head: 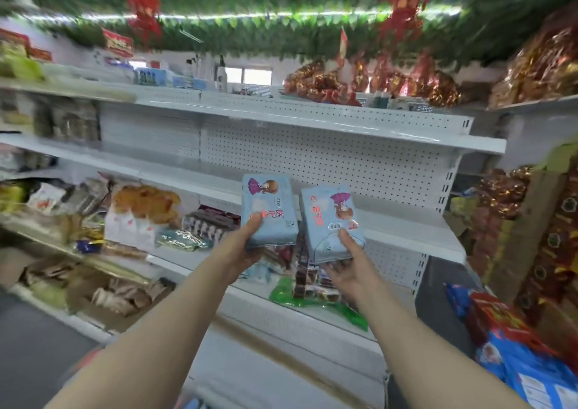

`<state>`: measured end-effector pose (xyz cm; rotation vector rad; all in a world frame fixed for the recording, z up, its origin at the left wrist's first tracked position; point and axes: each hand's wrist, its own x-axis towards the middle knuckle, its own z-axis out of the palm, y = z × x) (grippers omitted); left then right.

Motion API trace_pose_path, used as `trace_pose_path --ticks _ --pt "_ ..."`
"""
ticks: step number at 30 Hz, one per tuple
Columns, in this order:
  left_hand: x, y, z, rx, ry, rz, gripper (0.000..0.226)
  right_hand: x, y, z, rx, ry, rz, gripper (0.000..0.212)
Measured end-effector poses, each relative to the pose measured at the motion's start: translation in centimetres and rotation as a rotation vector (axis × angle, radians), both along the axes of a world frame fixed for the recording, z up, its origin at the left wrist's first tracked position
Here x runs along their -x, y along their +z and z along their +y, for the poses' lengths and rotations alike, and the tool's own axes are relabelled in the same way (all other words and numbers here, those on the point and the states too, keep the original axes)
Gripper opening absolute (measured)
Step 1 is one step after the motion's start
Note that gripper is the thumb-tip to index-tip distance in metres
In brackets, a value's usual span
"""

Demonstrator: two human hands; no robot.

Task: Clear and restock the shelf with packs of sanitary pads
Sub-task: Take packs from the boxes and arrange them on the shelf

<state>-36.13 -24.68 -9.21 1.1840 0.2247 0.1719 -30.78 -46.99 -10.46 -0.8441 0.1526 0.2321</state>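
Observation:
Each of my hands holds one light-blue pack of sanitary pads printed with a cartoon girl. My left hand grips the bottom of the left pack, thumb on its front. My right hand grips the lower end of the right pack, which tilts slightly. Both packs are raised in front of the white shelf board. Behind them rises a white pegboard back panel, with bare shelf board to the right.
Snack bags crowd the shelves to the left. A green packet lies on the lower shelf under my hands. Blue and red packs are stacked at lower right. Red foil gift bags sit on top of the shelving.

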Motion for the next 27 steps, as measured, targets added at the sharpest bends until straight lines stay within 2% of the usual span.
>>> trace_pose_path --ticks 3,5,9,16,23,27 --pt "-0.1 1.2 6.9 -0.004 0.028 -0.004 0.030 -1.1 1.0 7.4 -0.026 0.005 -0.010 0.026" --pt "-0.5 1.6 11.1 0.011 0.055 0.005 0.027 -2.0 1.4 11.7 -0.026 0.007 -0.014 0.030" --pt "-1.8 1.5 18.2 0.040 0.078 0.002 0.047 -3.6 1.8 18.5 0.006 0.004 -0.017 0.035" --pt "-6.1 -0.6 26.0 0.097 0.082 -0.008 0.055 -8.3 1.9 26.0 0.098 -0.018 -0.071 0.042" --pt "-14.7 -1.4 34.4 0.063 0.053 -0.006 0.055 -19.0 2.2 33.3 0.213 -0.058 -0.133 0.043" --pt "-20.6 0.0 39.2 0.031 0.016 0.008 0.063 -25.8 2.8 38.2 0.236 -0.080 -0.089 0.050"
